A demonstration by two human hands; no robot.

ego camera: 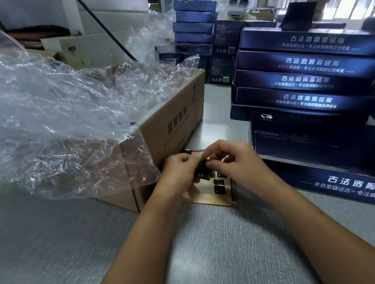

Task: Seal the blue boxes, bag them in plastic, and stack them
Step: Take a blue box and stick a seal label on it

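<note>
Both my hands are narrow: left hand and right hand pinch a small dark seal sticker above its backing sheet on the bench. The risk, as I judge it, is that the sticker folds onto itself or clings to a fingertip. The nearest blue box lies flat just right of my hands. Its long axis runs left to right and its printed side faces me.

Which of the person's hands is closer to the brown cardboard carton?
Left. The left hand sits right beside the cardboard carton; the right hand is farther off, toward the blue boxes. Both pinch one small dark label.
</note>
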